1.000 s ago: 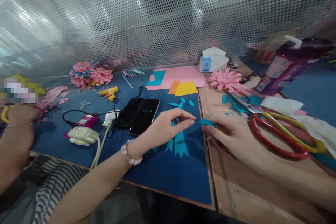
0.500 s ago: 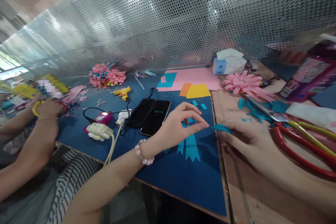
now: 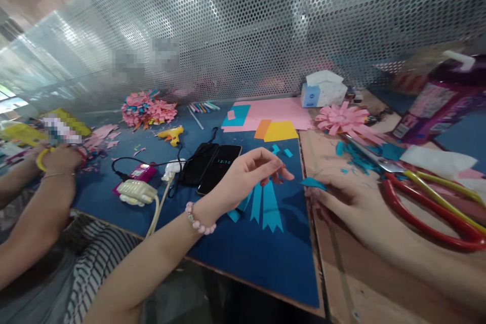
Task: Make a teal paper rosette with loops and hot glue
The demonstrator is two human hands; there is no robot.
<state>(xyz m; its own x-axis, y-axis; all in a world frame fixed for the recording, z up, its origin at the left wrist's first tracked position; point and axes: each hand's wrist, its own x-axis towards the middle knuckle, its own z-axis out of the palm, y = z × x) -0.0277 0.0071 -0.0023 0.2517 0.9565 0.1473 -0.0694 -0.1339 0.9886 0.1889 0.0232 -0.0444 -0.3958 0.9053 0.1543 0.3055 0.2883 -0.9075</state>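
Note:
My right hand pinches a small blue paper strip between thumb and fingers, over the joint between the blue tabletop and the wooden board. To its left hovers my left hand, a pink bead bracelet at the wrist, its fingers loosely bent and apart with nothing visible in them. Below the left hand, blue paper ribbon tails with notched ends lie on the tabletop. Red and yellow handled scissors rest beside my right hand, blades pointing at blue paper scraps.
Behind the hands lie pink paper sheets, a yellow paper piece and a tissue box. A pink paper flower and purple bottle stand right. Left are a phone, a glue gun, cables and another person's arms.
My left hand has drawn slightly away from the blue strip, its fingers changing from a near-pinch to a looser bend. My right hand keeps the strip. The view has shifted a little.

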